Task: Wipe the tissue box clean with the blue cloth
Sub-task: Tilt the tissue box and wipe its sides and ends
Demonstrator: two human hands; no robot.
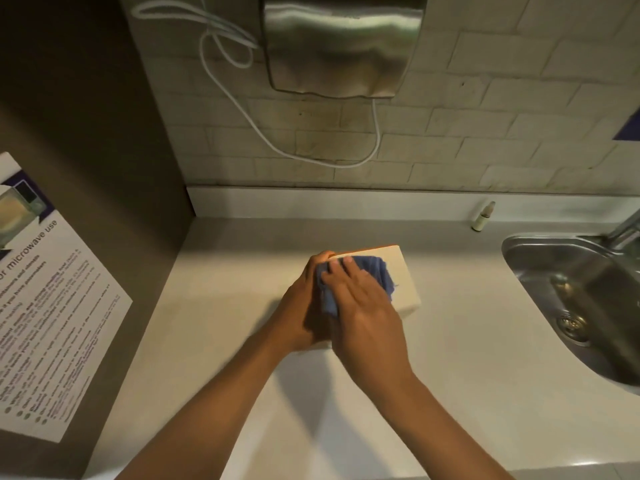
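The counter point(450, 341) carries everything here, pale and smooth, with the sink point(568, 299) set into it off to my right and a steel hand dryer point(339, 46) on the tiled wall above. A microwave notice point(52, 306) hangs on the dark panel at my left.

The tissue box point(398, 271) sits flat on the counter in front of me, well apart from the sink, and only its far right corner and side show past my hands. My left hand point(304, 306) wraps the box's left end, fingers curled over the top edge to steady it. My right hand point(367, 313) lies flat on top with the fingers straight and slightly spread, pressing the blue cloth point(374, 271) down onto the top face.

To wipe well, I judge I should keep that left grip firm so the light box cannot skate, and sweep in long strokes toward the uncovered right end. The cloth is bunched under my palm; spreading it would cover more. The sides and far edge look unwiped to me, though I cannot tell for sure.

A small bottle point(483, 218) stands by the back wall, clear of my strokes.
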